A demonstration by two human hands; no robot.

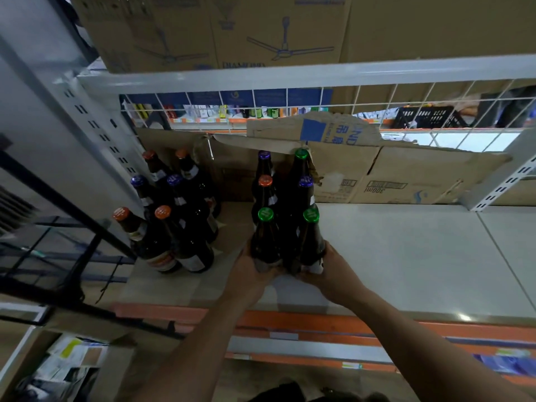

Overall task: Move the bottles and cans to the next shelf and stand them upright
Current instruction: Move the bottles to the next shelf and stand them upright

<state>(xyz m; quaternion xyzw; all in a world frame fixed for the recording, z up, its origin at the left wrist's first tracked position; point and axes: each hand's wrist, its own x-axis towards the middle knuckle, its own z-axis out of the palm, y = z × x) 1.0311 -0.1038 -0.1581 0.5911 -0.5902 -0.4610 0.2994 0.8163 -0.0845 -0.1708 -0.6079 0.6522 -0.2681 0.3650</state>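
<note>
Dark glass bottles stand upright on the pale shelf [406,256] in two groups. My left hand [255,266] grips the base of the front-left green-capped bottle [265,236]. The neighbouring green-capped bottle [311,239] is held low down by my right hand [330,271]. Behind these two stand several more bottles in a double row, with orange [265,181], purple [305,181], purple [264,155] and green [301,154] caps. A second cluster of several bottles [174,227] with orange and purple caps stands at the shelf's left end on cardboard.
Torn flat cardboard [362,175] leans along the shelf's back under a white wire grid [377,105]. Large boxes [232,30] sit on the shelf above. A white slotted upright [95,126] and black frame [72,227] stand at left. An orange rail [319,323] edges the shelf front.
</note>
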